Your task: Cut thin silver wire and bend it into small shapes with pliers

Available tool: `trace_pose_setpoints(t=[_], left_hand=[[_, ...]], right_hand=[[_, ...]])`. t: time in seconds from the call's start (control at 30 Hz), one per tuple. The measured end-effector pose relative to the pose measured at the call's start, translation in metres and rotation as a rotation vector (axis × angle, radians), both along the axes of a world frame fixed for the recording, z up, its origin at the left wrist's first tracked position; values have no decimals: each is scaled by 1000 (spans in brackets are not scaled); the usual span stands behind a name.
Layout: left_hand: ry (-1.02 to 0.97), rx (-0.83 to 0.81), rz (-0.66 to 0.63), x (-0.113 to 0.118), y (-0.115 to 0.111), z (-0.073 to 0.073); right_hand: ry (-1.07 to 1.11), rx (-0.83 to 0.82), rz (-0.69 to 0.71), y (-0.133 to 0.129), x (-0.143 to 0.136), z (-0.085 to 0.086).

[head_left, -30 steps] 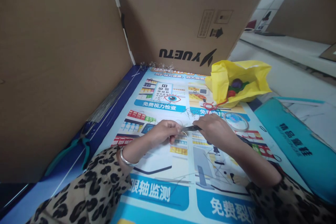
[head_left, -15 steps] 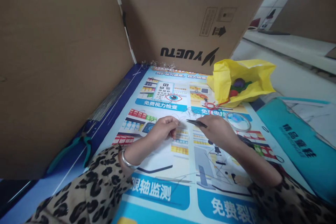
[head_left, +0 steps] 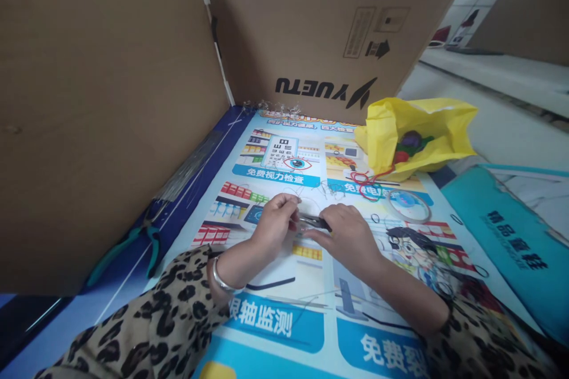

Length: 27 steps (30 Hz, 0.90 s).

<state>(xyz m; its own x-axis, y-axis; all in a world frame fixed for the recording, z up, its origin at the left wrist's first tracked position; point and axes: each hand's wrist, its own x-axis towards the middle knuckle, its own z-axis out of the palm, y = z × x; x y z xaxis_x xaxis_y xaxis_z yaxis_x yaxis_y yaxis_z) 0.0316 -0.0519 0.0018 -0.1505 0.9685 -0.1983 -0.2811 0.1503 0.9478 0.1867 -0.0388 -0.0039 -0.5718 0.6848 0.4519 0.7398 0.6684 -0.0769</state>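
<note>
My left hand (head_left: 276, 224) is closed in a pinch, and a faint thin wire (head_left: 310, 199) curves away from its fingertips. In my right hand (head_left: 351, 234) is a pair of dark, slim-nosed pliers (head_left: 315, 222). Their tips reach the fingertips of my left hand; what lies between the jaws is too small to tell. Just beyond both hands, a small tangle of wire pieces (head_left: 331, 189) rests on the printed poster (head_left: 249, 355). Several thin straight wires (head_left: 302, 303) lie nearer to me.
Teal-handled pliers (head_left: 153, 246) and a bundle of thin wires (head_left: 189, 172) lie at left, beside a cardboard wall (head_left: 111, 100). At right are a yellow bag (head_left: 382, 136) holding coloured yarn, a red cord (head_left: 367, 180), a clear ring-shaped roll (head_left: 409, 206) and a teal box (head_left: 502, 237).
My right hand has moved left and turned, bringing the pliers' tips to my left fingertips. My left hand stays in nearly the same place. The whole view has shifted slightly.
</note>
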Motion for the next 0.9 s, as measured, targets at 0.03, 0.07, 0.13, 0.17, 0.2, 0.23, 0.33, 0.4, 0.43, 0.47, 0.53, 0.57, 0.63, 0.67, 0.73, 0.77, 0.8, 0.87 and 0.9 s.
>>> trace_pose_setpoints(t=[0.03,0.07,0.13,0.17,0.2,0.23,0.33,0.4,0.43,0.47,0.53,0.57,0.63,0.67,0.73,0.77,0.8,0.87,0.9], left_hand=[[-4,1,-8,0,0,0],[-8,0,-15,-1,0,0],[-16,-5,-30,-2,1,0],[-19,-9,-35,-3,1,0],[-21,-11,-37,-3,1,0],[-23,-13,-38,-4,1,0],[-36,-27,-62,-6,3,0],[-46,-56,-106,-8,4,1],[-48,-72,-127,-8,5,1],[-49,-88,-146,-9,5,2],[-49,-107,-185,-11,6,2],[-54,-111,-208,-12,7,2],[-80,-109,-268,-14,8,3],[-95,-105,-299,-14,9,4],[-105,-102,-367,-16,9,5],[-97,-105,-405,-16,9,6],[-85,-111,-440,-16,9,6],[-63,-123,-489,-16,8,8],[-60,-125,-500,-16,8,8]], right_hand=[[4,0,6,1,1,0],[11,-5,12,2,2,0],[25,-33,24,4,4,0],[31,-55,26,5,5,0],[38,-79,27,6,6,0],[48,-103,29,7,8,1],[93,-177,44,11,12,4],[141,-255,52,15,14,8],[171,-310,51,16,15,10],[204,-372,46,18,16,11],[279,-508,36,20,18,14],[315,-575,33,21,19,15],[376,-694,35,23,20,16],[402,-741,38,24,21,16],[437,-806,45,26,23,15],[449,-824,48,27,23,15],[456,-834,50,28,24,15],[465,-832,50,30,25,14],[469,-822,43,30,25,13]])
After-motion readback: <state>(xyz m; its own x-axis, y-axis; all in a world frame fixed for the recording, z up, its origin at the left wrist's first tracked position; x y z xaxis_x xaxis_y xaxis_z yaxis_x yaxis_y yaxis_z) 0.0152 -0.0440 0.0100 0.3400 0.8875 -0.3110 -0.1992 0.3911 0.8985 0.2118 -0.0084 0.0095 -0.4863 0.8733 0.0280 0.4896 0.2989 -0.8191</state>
